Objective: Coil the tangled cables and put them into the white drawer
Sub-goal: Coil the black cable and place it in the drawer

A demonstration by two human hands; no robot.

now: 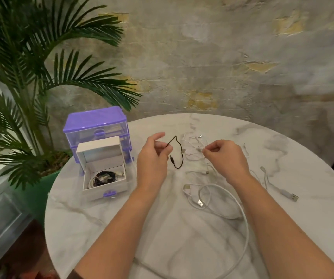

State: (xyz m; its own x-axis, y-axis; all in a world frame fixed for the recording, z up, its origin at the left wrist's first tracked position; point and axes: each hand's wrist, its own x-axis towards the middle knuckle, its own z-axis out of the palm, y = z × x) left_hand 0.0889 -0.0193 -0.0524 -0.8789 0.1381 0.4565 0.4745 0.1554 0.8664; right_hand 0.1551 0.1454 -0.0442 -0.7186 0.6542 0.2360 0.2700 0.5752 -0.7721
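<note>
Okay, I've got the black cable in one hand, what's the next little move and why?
Probably draw the black cable left, clear of the white cables. Your left hand pinches one end and it hangs in a loop, while your right hand pinches a white strand close by. Once free, it can be coiled for the open white drawer.

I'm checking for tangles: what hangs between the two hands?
In the head view, a short black cable droops in a loop from the left hand. Thin white cables, pinched by the right hand, fill the remaining gap.
</note>
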